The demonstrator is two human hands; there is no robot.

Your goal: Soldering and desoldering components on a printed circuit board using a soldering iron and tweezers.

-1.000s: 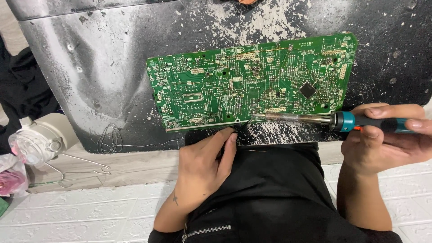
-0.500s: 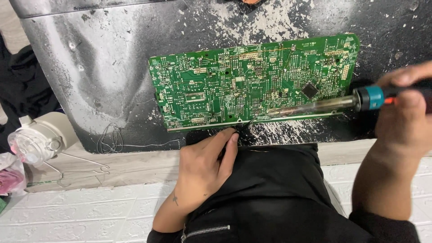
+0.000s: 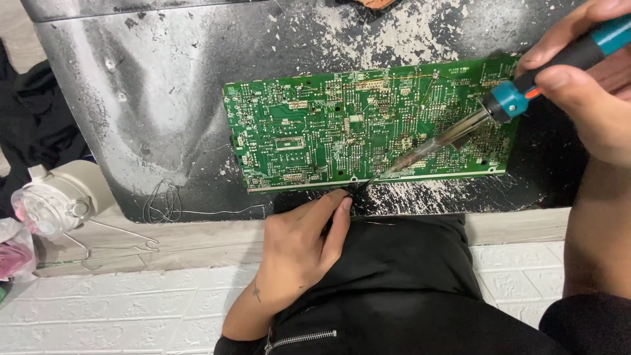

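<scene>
A green circuit board (image 3: 328, 131) lies solder side up on a scorched black metal sheet (image 3: 151, 98). My right hand (image 3: 585, 85) grips a soldering iron (image 3: 499, 108) with a teal and black handle; its metal tip slants down to the board's near edge. My left hand (image 3: 299, 250) rests just below that edge, fingertips pinching a thin dark wire or strip (image 3: 358, 190) close to the iron's tip. What the fingers hold is too small to name.
A loose coil of thin solder wire (image 3: 164, 200) lies at the sheet's lower left. A white and pink capped bottle (image 3: 56, 200) and a wire stand (image 3: 118, 240) sit at the left. Black cloth (image 3: 401, 283) covers my lap over a white brick-patterned surface (image 3: 98, 315).
My right hand has swung up and to the right, tilting the iron from nearly flat to steeply slanted, its tip staying near the board's lower edge. The left hand has barely shifted.
</scene>
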